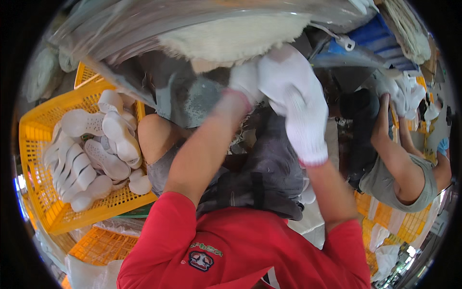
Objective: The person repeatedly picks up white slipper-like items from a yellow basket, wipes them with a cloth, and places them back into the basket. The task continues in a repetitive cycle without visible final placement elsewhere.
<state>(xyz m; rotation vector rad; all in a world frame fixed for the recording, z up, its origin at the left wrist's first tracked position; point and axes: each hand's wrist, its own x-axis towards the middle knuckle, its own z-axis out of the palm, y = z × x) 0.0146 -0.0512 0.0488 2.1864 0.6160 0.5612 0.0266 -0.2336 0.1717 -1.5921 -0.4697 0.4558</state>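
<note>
My hands, both in white knit gloves, meet right below a fluffy cream-white buffing wheel (236,38). My left hand (245,82) reaches in from the left, closed, its fingertips tucked behind the other glove. Arched over from the right, my right hand (298,103) bends its fingers in toward the left one, near the wheel's lower edge. The two are closed together around something pale that I cannot make out, since glove and object are both white and blurred. A brownish patch shows at the top of the right glove.
To the left, a yellow plastic basket (33,159) holds several white sandals and clogs (115,130). A grey dusty metal guard (168,98) surrounds the wheel. At the right sits another person (404,178) with white-gloved hands, beside more yellow baskets. A blue ribbed bin (380,38) stands behind.
</note>
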